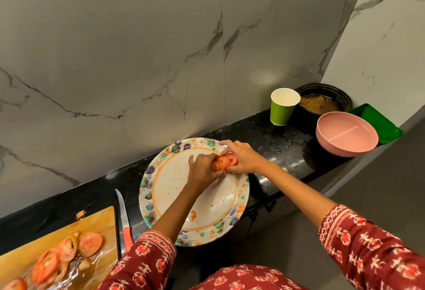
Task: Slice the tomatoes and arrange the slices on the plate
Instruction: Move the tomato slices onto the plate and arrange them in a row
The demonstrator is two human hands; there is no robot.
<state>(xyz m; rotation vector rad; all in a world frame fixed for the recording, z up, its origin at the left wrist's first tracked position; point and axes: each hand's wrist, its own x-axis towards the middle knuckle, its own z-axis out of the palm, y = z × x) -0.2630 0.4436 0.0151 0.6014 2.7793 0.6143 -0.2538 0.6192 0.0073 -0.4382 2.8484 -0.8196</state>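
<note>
A stack of tomato slices (225, 162) is held between the left hand (202, 170) and right hand (243, 157) over the far rim of the flowery plate (184, 197), mid-frame. More slices (69, 250) are left on the cutting board (101, 223), lower left, with a red-handled knife (124, 218) laid between board and plate on the black desk (276, 138). A green cup (282, 109) and pink bowl (346, 133) are parked right.

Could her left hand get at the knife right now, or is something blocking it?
Probably not at once: the left hand and right hand together hold tomato slices over the plate. The knife itself lies uncovered.
</note>
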